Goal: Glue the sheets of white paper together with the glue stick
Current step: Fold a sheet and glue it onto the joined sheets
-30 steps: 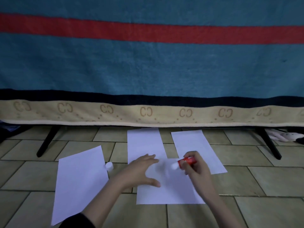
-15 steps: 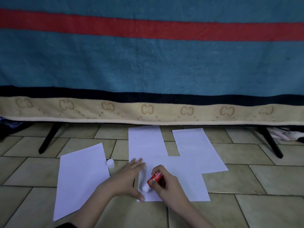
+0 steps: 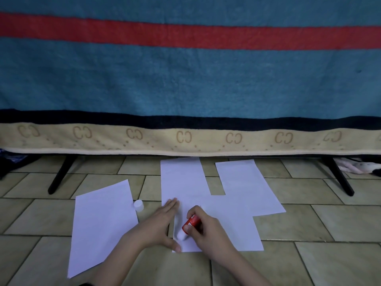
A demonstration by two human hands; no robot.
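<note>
Several white paper sheets lie on the tiled floor. The nearest middle sheet (image 3: pixel 226 226) overlaps a sheet behind it (image 3: pixel 181 178) and another at the right (image 3: pixel 245 186). A separate sheet (image 3: pixel 101 223) lies to the left. My right hand (image 3: pixel 208 230) grips a red glue stick (image 3: pixel 191 222), its white tip pressed on the middle sheet near its left edge. My left hand (image 3: pixel 158 226) lies flat with straight fingers on that sheet's left edge, thumb at its near corner. The white glue cap (image 3: pixel 139 205) stands beside the left sheet.
A blue blanket with a red stripe and beige border (image 3: pixel 185 139) hangs just behind the sheets. Black slanted legs stand at the left (image 3: pixel 59 176) and right (image 3: pixel 340 178). Some cloth (image 3: pixel 354 166) lies under the blanket at far right.
My right hand carried the glue stick from the sheet's upper right down to its left edge. My left hand slid nearer and flattened on the left edge.
</note>
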